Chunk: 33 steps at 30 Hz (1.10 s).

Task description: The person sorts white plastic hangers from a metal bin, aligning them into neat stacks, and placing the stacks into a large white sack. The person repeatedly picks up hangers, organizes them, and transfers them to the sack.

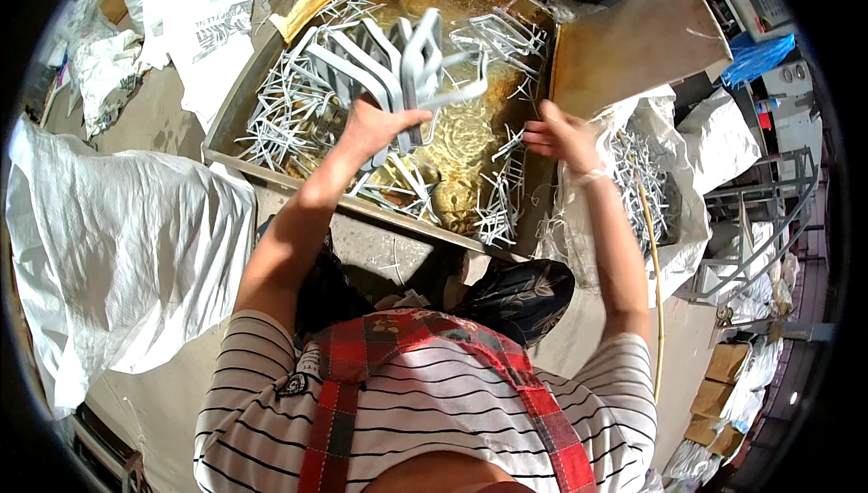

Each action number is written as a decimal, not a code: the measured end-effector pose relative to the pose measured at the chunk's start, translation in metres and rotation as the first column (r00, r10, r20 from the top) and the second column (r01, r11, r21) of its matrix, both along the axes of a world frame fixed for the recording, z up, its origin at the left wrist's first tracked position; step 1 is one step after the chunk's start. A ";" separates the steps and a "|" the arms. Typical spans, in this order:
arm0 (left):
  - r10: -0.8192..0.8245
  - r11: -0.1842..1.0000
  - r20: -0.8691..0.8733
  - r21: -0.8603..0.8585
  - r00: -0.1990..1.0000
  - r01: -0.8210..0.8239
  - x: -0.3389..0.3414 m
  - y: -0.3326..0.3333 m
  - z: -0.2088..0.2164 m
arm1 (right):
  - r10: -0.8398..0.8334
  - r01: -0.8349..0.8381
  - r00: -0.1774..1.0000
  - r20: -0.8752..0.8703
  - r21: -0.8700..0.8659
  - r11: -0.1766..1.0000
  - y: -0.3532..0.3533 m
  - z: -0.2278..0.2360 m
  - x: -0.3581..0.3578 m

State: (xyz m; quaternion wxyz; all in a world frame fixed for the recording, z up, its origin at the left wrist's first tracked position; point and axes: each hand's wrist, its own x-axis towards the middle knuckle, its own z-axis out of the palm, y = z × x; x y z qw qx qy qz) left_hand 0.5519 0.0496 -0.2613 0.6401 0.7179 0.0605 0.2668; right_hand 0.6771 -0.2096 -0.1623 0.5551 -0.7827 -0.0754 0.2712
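My left hand (pixel 372 129) is closed round a bundle of bent grey-white plastic pieces (pixel 384 59), held up over a wide shallow tank (pixel 384 213). Yellowish water (pixel 457 139) ripples beneath it. Many more thin, pale pieces (pixel 285 104) lie heaped along the tank's left side, and others (pixel 497 32) sit at its far right. Over the right rim, my right hand (pixel 562 138) is open, fingers stretched toward the tank and nothing in them. A small pile of pieces (pixel 502 208) lies just below that hand, in the near right corner.
Right of the tank, an open white sack (pixel 669 145) holds more pale pieces, with a long thin pole (pixel 649 249) beside it. A brownish board (pixel 637 46) slants above the right rim. White sacking (pixel 127 249) covers something at left. Cardboard boxes (pixel 719 394) stand at lower right.
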 end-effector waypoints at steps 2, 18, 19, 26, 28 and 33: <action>-0.130 0.989 -0.128 0.052 0.983 0.137 -0.004 -0.018 0.008 | -0.030 0.095 0.953 -0.302 0.202 0.975 0.043 -0.030 -0.005; -0.451 0.891 -0.267 -0.076 0.852 0.448 0.001 0.002 -0.021 | -0.005 0.302 0.814 -0.581 0.415 0.858 0.108 -0.088 0.015; -0.438 0.899 -0.189 -0.119 0.879 0.422 0.000 0.003 -0.023 | -0.011 0.312 0.811 -0.586 0.416 0.854 0.111 -0.091 0.015; -0.404 0.914 -0.264 -0.151 0.876 0.376 0.003 0.017 -0.044 | 0.039 0.244 0.810 -0.584 0.397 0.884 0.130 -0.082 0.000; -0.400 0.914 -0.249 -0.183 0.882 0.363 0.000 0.015 -0.038 | 0.025 0.279 0.794 -0.607 0.402 0.872 0.130 -0.083 -0.001; -0.495 0.821 -0.245 -0.444 0.833 0.358 0.001 0.023 -0.041 | -0.091 0.398 0.769 -0.633 0.364 0.842 0.124 -0.100 0.009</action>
